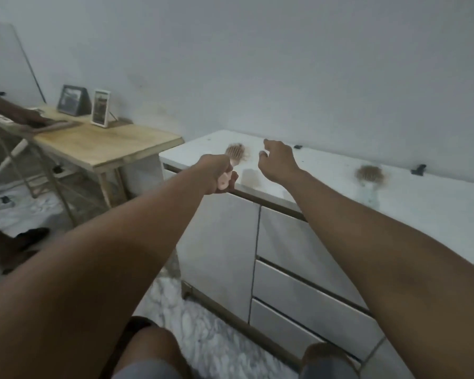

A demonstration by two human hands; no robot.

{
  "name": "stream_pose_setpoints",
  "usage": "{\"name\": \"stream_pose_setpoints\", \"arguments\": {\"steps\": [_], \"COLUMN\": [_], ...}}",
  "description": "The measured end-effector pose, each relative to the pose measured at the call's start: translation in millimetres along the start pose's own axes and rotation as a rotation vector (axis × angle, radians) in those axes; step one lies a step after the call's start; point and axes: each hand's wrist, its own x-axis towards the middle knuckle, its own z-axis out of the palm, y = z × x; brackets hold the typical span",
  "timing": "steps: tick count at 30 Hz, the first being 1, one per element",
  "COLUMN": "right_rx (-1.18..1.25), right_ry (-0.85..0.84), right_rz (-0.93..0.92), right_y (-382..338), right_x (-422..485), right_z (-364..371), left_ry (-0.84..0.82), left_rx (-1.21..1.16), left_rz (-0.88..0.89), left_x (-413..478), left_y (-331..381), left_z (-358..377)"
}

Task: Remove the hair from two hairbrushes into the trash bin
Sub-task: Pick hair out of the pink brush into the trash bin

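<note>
Gripping the pink hairbrush (234, 157) by its handle, the left hand (216, 173) turns its hair-clogged bristles toward the loosely spread right hand (278, 162), presumably for plucking; farther right lies the second hairbrush (370, 175).

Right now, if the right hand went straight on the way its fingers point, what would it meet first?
Probably the hair-filled head of the pink hairbrush in the left hand; the open right hand points left toward it. Depth is unclear.

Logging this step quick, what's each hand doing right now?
Left hand: closed on the pink hairbrush handle.
Right hand: open, empty, above the white cabinet top.
</note>
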Motion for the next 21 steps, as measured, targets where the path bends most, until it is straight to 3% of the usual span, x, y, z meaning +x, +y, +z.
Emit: {"name": "stream_pose_setpoints", "arguments": {"steps": [10, 21], "right_rx": [0.020, 0.139], "right_ry": [-0.172, -0.342], "right_rz": [-0.076, -0.136], "right_y": [-91.6, -89.9], "right_x": [-46.0, -56.9], "right_z": [146.8, 203.1], "left_ry": [-0.009, 0.231], "left_rx": [-0.157, -0.209], "left_rz": [-0.136, -0.125], "left_x": [-3.3, -19.4], "left_y": [-89.5, -126.5], "left_z": [-161.4, -175.3]}}
